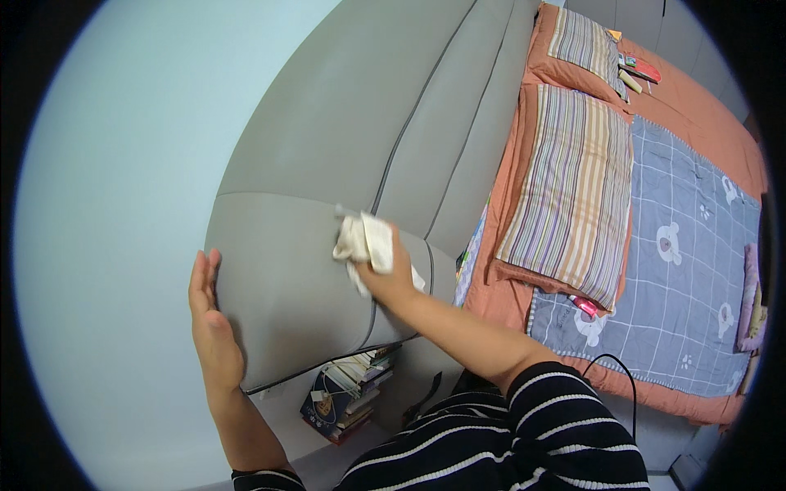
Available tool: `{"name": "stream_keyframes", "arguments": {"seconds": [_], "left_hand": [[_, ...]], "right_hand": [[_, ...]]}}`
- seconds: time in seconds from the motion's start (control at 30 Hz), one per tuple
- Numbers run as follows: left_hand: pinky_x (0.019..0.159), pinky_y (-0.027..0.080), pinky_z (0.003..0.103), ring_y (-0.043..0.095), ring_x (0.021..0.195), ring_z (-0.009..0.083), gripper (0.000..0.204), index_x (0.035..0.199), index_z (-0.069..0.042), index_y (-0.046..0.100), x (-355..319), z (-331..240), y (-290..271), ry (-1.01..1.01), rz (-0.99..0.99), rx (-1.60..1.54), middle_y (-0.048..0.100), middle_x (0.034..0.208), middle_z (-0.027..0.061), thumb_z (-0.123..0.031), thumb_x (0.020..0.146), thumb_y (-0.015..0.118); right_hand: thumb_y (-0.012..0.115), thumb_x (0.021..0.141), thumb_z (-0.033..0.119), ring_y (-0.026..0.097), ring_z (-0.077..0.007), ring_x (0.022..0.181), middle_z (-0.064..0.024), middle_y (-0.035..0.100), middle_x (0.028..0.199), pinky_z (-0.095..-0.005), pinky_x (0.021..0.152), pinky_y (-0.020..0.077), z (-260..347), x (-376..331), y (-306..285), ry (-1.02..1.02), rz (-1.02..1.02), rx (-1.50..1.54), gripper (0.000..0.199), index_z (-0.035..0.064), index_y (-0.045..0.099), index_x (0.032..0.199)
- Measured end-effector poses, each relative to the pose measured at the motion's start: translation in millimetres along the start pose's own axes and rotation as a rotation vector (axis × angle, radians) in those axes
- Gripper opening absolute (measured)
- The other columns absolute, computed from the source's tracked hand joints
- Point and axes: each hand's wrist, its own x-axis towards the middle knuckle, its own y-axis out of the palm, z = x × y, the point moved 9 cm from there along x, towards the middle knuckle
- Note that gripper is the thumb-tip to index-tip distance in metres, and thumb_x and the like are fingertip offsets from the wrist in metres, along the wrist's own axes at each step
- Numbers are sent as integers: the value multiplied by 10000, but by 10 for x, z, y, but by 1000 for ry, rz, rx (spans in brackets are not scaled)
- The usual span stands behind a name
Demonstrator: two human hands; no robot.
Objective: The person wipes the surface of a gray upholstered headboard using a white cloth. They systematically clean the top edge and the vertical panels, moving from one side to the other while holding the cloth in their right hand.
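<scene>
A crumpled white cloth (366, 242) is bunched in my right hand (395, 277), pressed against the grey padded headboard (286, 270). The cloth lies beside the dark piping that runs up the headboard, and its edges are slightly blurred. My left hand (214, 327) rests at the headboard's outer left edge, next to the wall, with its fingers stretched out and nothing in it.
To the right stands a bed with orange sheets, striped pillows (569, 192) and a grey-blue bear-patterned blanket (667, 286). A pink bottle (583, 306) lies by the nearer pillow. Stacked books (352, 389) sit below the headboard. A pale wall (123, 204) fills the left.
</scene>
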Motion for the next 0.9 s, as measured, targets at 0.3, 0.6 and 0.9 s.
{"name": "stream_keyframes", "arguments": {"seconds": [0.3, 0.6, 0.9], "left_hand": [[1134, 209, 410, 315, 1376, 326, 1021, 1440, 88, 229, 51, -43, 4, 14, -5, -9, 340, 1459, 258, -752, 867, 322], [1130, 222, 414, 316, 1378, 328, 967, 1437, 71, 256, 45, -26, -54, 2, -31, -46, 350, 1459, 246, -706, 877, 390], [1125, 235, 418, 318, 1379, 330, 915, 1434, 53, 283, -43, 68, -191, -68, -84, -130, 361, 1459, 233, -660, 887, 457]], "right_hand": [[622, 833, 253, 601, -413, 901, -226, 649, 898, -490, 748, 466, -322, 607, -180, 91, -39, -406, 270, -10, 637, 887], [656, 815, 197, 631, -198, 805, -93, 663, 888, -321, 694, 510, -278, 768, -472, 329, 228, -34, 275, 5, 623, 1009], [613, 780, 241, 626, -371, 787, -233, 640, 792, -441, 747, 487, 82, -35, 13, 196, 637, -456, 263, -18, 645, 808]]}}
